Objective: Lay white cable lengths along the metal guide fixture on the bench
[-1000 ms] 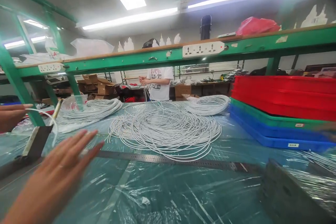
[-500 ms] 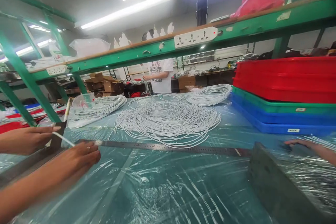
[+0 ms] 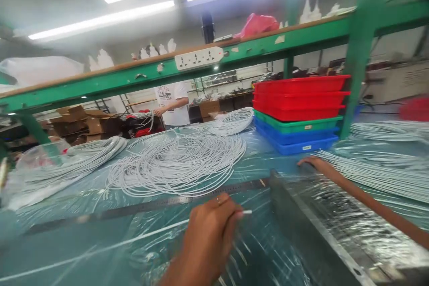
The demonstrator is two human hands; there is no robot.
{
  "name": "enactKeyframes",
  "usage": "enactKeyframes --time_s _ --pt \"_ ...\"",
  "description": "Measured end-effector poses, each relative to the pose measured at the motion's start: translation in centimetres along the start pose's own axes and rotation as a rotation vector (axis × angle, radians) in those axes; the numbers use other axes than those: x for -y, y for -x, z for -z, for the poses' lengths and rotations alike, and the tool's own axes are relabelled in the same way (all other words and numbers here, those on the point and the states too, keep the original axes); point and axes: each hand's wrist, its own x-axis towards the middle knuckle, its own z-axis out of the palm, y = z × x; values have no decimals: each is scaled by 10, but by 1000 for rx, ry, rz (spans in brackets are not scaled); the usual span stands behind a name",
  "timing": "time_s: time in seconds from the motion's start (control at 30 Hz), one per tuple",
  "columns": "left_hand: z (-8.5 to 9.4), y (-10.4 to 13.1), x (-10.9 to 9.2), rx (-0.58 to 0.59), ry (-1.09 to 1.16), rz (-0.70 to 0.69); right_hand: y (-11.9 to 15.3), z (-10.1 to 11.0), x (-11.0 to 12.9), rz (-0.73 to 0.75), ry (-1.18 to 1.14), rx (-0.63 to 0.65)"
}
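My left hand (image 3: 209,237) reaches in from the bottom centre and pinches the end of a thin white cable (image 3: 134,239). The cable trails off to the left over the plastic-covered table. Its tip pokes out of my fingers just short of a grey metal block (image 3: 301,219) wrapped in film. A long steel ruler (image 3: 147,205) lies just beyond my hand and runs up to the block. My right hand (image 3: 306,161), its arm coming from the right, rests flat on the block's far corner and holds nothing.
A big loose coil of white cable (image 3: 177,161) lies behind the ruler, with more coils to its left (image 3: 77,161). Stacked red (image 3: 298,94), green and blue trays (image 3: 295,145) stand beside a green post (image 3: 358,53). Cut cables (image 3: 378,165) lie right. A person in a white shirt (image 3: 172,103) stands across.
My left hand has drawn the cable end to the right along the ruler, up to the block. The view has swung right. The hand seen at the far left is out of view.
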Motion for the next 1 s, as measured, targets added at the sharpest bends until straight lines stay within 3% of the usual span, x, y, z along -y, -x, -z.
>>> enactKeyframes --time_s 0.13,0.27,0.53,0.73,1.0 --pt "-17 -54 -23 19 44 -34 0 5 12 -126 -39 82" --pt "-17 -77 -32 74 101 -36 -2 13 23 -209 -58 146" --pt "-32 -64 -21 306 140 -33 -2 22 35 -285 -94 185" --pt "-49 -59 -28 327 197 -64 -2 23 37 -290 -82 194" --pt "-50 -53 -30 245 155 -69 -1 23 35 -284 -63 196"
